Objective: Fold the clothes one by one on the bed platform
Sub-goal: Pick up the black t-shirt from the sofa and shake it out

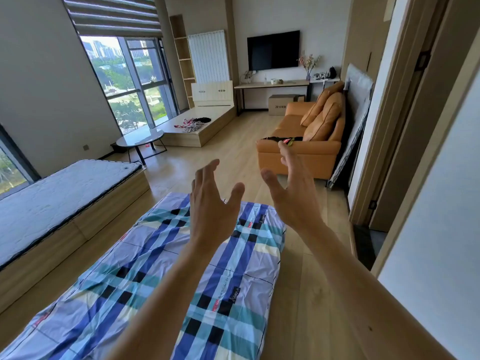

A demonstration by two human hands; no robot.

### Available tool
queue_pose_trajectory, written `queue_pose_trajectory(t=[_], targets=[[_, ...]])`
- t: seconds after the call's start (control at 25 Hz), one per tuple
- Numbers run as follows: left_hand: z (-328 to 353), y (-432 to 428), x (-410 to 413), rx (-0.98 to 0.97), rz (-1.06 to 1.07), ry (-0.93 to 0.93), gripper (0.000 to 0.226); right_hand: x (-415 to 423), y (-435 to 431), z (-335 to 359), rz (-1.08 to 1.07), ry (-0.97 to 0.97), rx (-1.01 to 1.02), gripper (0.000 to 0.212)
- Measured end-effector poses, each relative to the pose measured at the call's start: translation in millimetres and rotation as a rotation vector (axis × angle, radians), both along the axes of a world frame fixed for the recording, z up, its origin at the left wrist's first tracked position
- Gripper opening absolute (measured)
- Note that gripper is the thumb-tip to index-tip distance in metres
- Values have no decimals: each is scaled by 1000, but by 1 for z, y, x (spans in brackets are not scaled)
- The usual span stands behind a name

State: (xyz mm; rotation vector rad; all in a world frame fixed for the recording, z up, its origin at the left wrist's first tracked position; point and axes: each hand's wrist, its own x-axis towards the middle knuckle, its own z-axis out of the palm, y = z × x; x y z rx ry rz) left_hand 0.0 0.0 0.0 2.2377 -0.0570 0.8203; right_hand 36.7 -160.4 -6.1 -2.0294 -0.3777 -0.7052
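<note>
The clothes [193,124] on the far platform [221,112] are too small to tell apart.

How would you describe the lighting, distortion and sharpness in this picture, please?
Head view: daylight from the windows lights the room, with glare on the round table; head view: the wide-angle lens bends the door frame; head view: the left hand and right hand are sharp, the clothes on the far bed platform small and soft.
</note>
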Motion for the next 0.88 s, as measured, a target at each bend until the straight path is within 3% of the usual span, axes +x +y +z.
queue_pose_trajectory(t=[0.6,0.88], targets=[[-54,-114,226,-287,28,85,52,225,-121,-60,131,284,114,69],[-97,-133,389,-346,-39,186,52,381,-143,-98,132,393,172,74]])
